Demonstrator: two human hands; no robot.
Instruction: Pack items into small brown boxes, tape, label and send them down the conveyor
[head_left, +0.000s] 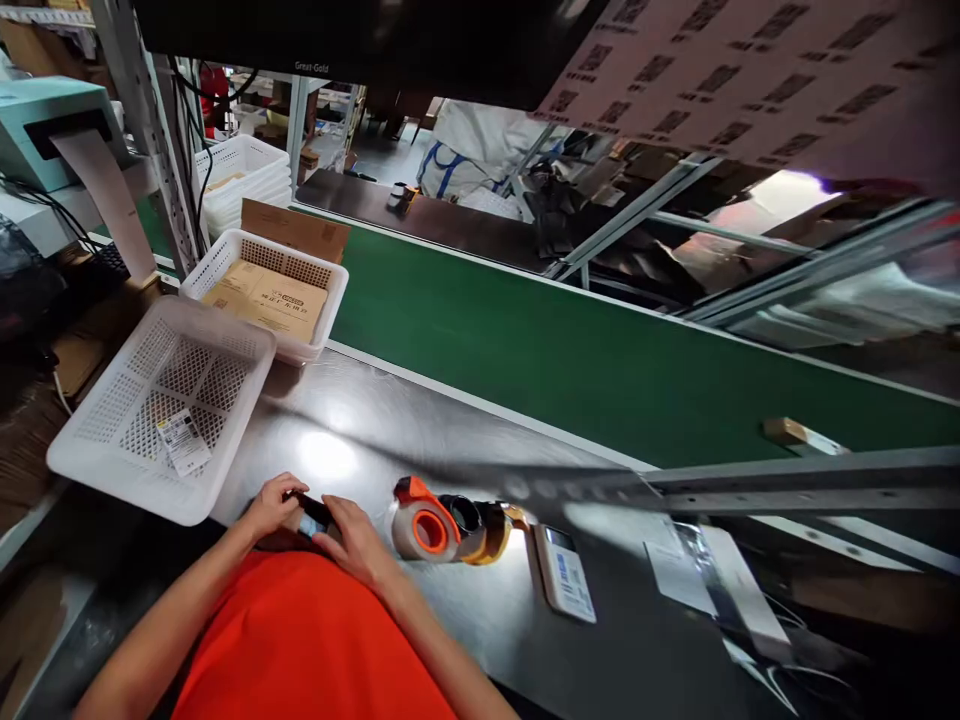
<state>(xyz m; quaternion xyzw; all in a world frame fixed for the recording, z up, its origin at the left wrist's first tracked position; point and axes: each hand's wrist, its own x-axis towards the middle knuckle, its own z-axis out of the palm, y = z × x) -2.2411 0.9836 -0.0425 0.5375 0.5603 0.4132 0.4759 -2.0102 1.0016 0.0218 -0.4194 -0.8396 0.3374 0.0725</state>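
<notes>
1. A small, dark, flattish item with a pale-blue patch [308,525] is held low over the near edge of a shiny grey metal tabletop [367,420], close to the body; what it is cannot be told.
2. Its left end is gripped by the curled fingers of the left hand [271,507]; its right end is held by the right hand [360,540], the thumb set near the patch. Only a narrow gap is left between the hands, presumably so that the item is steadied from both ends.
3. The long axis is laid crosswise, from hand to hand, with the right end dipped slightly toward the body. Which end is the front cannot be told.
4. An orange-handled tape dispenser with a clear roll [424,530] and a yellow-framed tape dispenser [493,537] are parked just beyond the right hand, likely for easy reach.
5. A white perforated plastic basket [120,494], with a white printed label [184,442] inside, is set at the left, its open top turned upward, probably for easy access from that side.
</notes>
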